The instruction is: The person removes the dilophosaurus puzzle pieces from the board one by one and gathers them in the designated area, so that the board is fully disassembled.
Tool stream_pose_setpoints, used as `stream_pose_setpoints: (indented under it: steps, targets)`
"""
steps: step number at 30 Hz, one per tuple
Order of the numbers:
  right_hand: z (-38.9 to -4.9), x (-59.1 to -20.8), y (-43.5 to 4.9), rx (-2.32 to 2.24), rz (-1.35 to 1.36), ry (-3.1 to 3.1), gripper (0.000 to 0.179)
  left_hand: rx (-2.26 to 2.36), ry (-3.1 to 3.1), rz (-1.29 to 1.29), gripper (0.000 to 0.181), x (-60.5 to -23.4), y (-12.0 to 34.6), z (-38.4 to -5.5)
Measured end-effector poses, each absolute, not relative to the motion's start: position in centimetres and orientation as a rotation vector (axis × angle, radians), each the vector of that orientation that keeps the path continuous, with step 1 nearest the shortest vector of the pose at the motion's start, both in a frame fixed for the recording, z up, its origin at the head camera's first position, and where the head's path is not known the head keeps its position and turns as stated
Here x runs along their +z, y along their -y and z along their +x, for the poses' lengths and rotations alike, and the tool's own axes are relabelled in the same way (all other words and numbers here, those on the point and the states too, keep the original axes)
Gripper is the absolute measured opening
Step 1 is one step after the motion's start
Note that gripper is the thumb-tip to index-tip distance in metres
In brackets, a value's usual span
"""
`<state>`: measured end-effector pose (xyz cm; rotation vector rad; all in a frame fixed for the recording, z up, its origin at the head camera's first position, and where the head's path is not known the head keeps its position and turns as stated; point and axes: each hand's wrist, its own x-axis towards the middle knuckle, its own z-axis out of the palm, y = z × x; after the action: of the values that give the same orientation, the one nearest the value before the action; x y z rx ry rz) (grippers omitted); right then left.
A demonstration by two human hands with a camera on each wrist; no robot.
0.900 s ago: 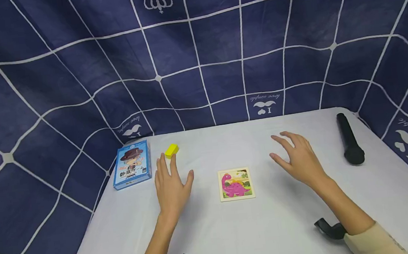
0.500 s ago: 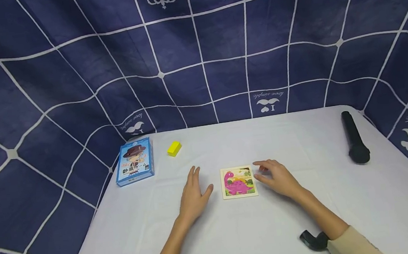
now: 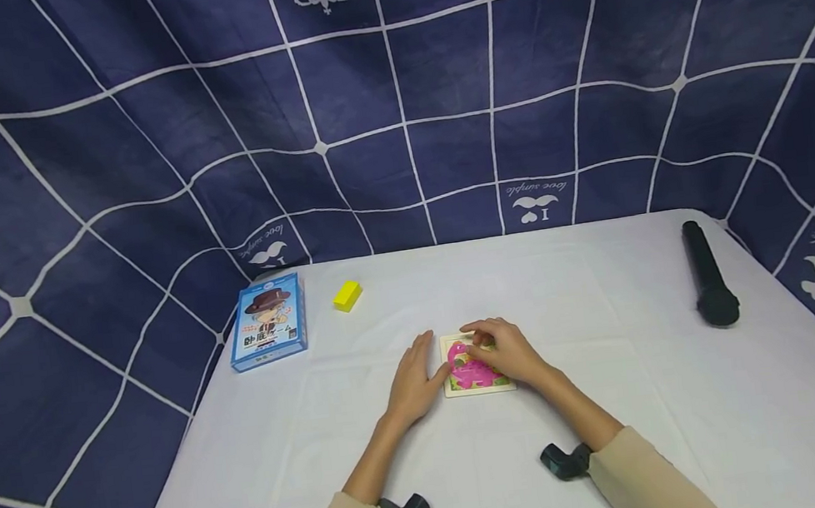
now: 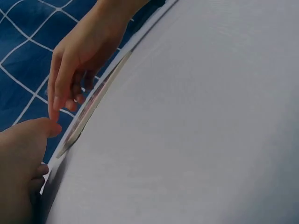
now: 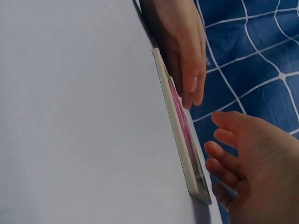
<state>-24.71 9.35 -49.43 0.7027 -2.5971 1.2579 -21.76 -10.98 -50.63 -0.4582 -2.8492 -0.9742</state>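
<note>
HANDS CLOSE IN ON PINK DINOSAUR

L hand and R hand flank a square dinosaur board lying flat mid-worktop. L grip: released, fingers straight beside the left edge, thumb over that side. R grip: also released — index extended, other fingers loosely bent above the board, nothing visibly held; contact w/ it hard to tell. Best technique, judging from the pose: steady the frame w/ L hand, keep R hand's touch light, work from the edges. Containers: the board's frame holds a dinosaur picture; blue box appears closed, contents n/a — yellow block sits nearby.
</note>
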Motion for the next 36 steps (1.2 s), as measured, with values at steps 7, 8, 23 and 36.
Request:
stream_pose_setpoints:
  steps: [7, 8, 23, 36]
  targets:
    - [-26.0, -50.2, -8.7, 1.215, 0.709, 2.641, 0.03, -0.75, 2.862, -0.543, 0.068, -51.0, 10.6, -22.3]
    - [-26.0, -50.2, -8.6, 1.211, 0.711, 2.647, 0.029, -0.717, 2.866, -0.549, 0.069, -51.1, 10.6, -22.3]
    - [-26.1, -50.8, -8.5, 1.078, 0.783, 2.667, 0.024, -0.585, 2.856, -0.595, 0.062, -51.3, 11.0, -21.7]
    - [-26.3, -50.3, -8.4, 1.026, 0.826, 2.696, 0.03, -0.542, 2.831, -0.609, 0.062, -51.2, 11.1, -21.9]
